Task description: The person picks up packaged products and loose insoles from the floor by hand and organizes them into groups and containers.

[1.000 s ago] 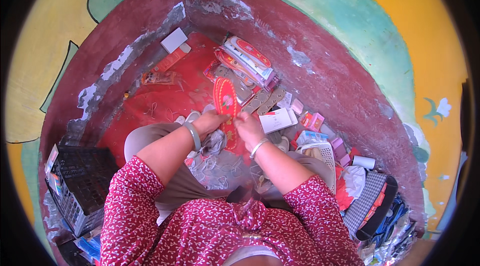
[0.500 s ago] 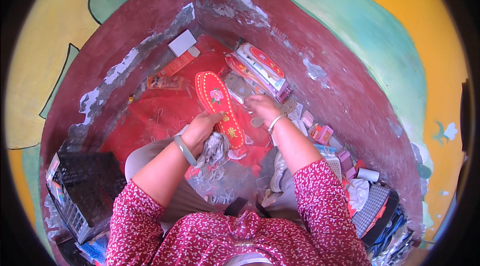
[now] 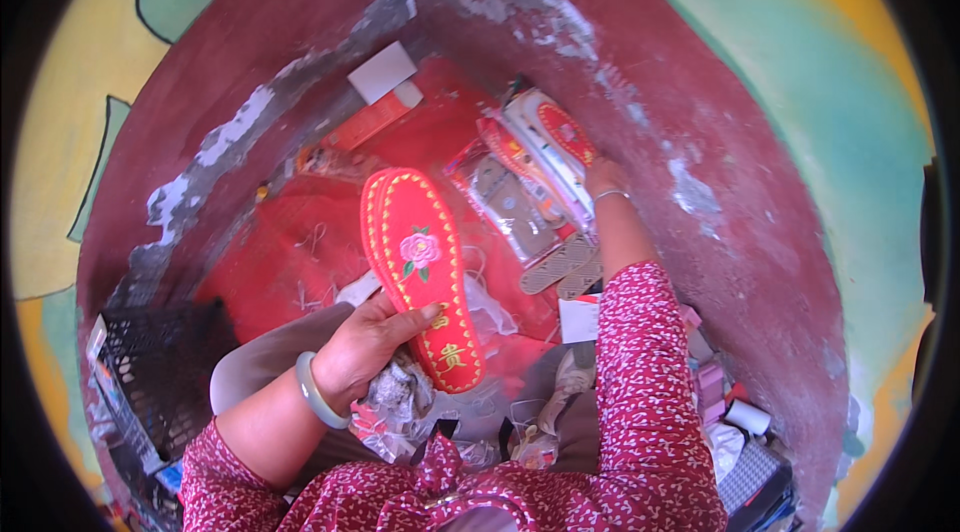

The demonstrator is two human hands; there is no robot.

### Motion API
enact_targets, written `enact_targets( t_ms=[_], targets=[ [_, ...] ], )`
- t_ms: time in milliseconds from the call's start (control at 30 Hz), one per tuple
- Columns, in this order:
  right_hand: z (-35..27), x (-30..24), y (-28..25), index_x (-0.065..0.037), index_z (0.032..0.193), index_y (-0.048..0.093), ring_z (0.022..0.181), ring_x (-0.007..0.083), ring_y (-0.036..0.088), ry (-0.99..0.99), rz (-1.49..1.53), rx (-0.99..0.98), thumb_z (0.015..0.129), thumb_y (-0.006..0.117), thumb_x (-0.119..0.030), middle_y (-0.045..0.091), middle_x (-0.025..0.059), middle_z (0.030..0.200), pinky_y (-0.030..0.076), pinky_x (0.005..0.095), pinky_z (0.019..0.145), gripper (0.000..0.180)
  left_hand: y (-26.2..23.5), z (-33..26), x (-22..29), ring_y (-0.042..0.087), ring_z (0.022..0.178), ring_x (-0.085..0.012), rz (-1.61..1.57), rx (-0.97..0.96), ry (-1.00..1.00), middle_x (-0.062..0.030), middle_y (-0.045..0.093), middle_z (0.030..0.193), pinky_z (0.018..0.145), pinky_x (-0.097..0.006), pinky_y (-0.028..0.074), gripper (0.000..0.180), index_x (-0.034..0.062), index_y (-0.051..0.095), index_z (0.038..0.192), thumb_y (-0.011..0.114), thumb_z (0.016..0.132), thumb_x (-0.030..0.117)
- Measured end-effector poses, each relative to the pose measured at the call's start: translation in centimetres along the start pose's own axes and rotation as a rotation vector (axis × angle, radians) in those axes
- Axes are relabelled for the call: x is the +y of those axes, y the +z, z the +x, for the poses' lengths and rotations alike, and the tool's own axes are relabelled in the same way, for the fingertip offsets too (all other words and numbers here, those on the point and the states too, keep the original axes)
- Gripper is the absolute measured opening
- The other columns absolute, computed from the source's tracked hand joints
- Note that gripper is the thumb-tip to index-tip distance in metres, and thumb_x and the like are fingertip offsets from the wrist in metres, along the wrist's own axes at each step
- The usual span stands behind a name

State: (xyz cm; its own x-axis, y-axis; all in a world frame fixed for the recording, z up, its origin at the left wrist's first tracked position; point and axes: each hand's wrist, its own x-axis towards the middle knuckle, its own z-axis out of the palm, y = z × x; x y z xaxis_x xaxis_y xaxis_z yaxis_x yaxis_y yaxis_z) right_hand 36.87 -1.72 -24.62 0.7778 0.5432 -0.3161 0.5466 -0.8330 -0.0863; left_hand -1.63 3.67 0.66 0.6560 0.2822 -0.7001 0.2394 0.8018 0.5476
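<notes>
My left hand [image 3: 368, 340] grips a pair of red embroidered insoles [image 3: 424, 282], thumb on top, in front of my lap. They have yellow stitched edges, a pink flower and yellow characters. Below that hand lies a crumpled grey cloth [image 3: 398, 389]. My right hand [image 3: 605, 175] is stretched out to a pile of flat packages [image 3: 545, 157] by the right wall, beside another red embroidered insole [image 3: 566, 135] on top of it. The fingers of the right hand are blurred and partly hidden. Next to the pile lie a clear packet of grey insoles [image 3: 510, 207] and patterned brown soles [image 3: 560, 267].
A red cloth [image 3: 270, 262] with loose threads covers the floor. White [image 3: 382, 74] and orange [image 3: 370, 120] boxes lie near the left wall. A black plastic crate [image 3: 160, 362] stands at left. Small purple boxes [image 3: 710, 392] and a white roll [image 3: 747, 417] lie at right.
My right hand has moved away from beside the insoles, forward and right to the pile. The left hand has shifted left and nearer to me with the insoles. The view has moved too.
</notes>
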Motion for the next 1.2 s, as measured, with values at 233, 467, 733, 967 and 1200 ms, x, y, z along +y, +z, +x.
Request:
enact_targets(
  t_ms=[233, 467, 733, 967, 1200],
  targets=[
    [-1.0, -0.8, -2.3, -0.003, 0.103, 0.058, 0.09, 0.034, 0.062, -0.054, -0.077, 0.105, 0.085, 0.041, -0.02, 0.062, 0.0213, 0.098, 0.049, 0.0432, 0.079, 0.03, -0.4, 0.4, -0.1, 0.061, 0.091, -0.0159, 0.055, -0.043, 0.086, -0.0077, 0.062, 0.102, 0.083, -0.031, 0.049, 0.026, 0.0007, 0.053, 0.112, 0.054, 0.088, 0.007],
    [-9.5, -1.6, -11.0, -0.006, 0.112, 0.053, 0.074, 0.0241, 0.064, -0.07, 0.381, 0.173, 0.082, 0.045, -0.017, 0.065, 0.0164, 0.088, 0.05, 0.0355, 0.062, 0.033, -1.2, -0.1, -0.5, 0.062, 0.087, -0.0152, 0.097, -0.157, 0.144, -0.0081, 0.063, 0.101, 0.081, -0.031, 0.05, 0.024, -0.0005, 0.055, 0.11, 0.054, 0.087, 0.007],
    [-30.6, -7.0, -17.3, -0.016, 0.139, 0.027, 0.059, 0.0101, 0.054, -0.148, 1.334, -0.079, 0.078, 0.045, 0.006, 0.059, 0.0089, 0.087, 0.044, 0.0211, 0.044, 0.068, 0.4, -2.3, -0.1, 0.063, 0.084, -0.017, 0.012, -0.258, 0.266, -0.0102, 0.065, 0.097, 0.078, -0.031, 0.051, 0.023, -0.001, 0.058, 0.104, 0.06, 0.084, 0.01],
    [-37.9, -8.7, -15.8, 0.001, 0.105, 0.06, 0.066, 0.0062, 0.057, -0.147, 1.53, -0.135, 0.087, 0.057, -0.016, 0.063, 0.0046, 0.083, 0.046, 0.0211, 0.052, 0.025, 1.5, -2.9, -1.5, 0.063, 0.085, -0.0172, 0.125, -0.328, 0.333, -0.0105, 0.064, 0.099, 0.078, -0.03, 0.051, 0.026, -0.0026, 0.057, 0.105, 0.062, 0.083, 0.011],
    [-36.8, -7.1, -12.8, 0.003, 0.101, 0.062, 0.072, 0.0064, 0.056, -0.192, 1.443, -0.003, 0.083, 0.06, -0.005, 0.063, 0.0035, 0.086, 0.047, 0.0229, 0.066, 0.019, 2.5, -1.6, -3.0, 0.061, 0.089, -0.0149, 0.257, -0.369, 0.354, -0.0095, 0.063, 0.102, 0.081, -0.029, 0.049, 0.028, -0.0016, 0.057, 0.106, 0.058, 0.087, 0.018]
  ],
)
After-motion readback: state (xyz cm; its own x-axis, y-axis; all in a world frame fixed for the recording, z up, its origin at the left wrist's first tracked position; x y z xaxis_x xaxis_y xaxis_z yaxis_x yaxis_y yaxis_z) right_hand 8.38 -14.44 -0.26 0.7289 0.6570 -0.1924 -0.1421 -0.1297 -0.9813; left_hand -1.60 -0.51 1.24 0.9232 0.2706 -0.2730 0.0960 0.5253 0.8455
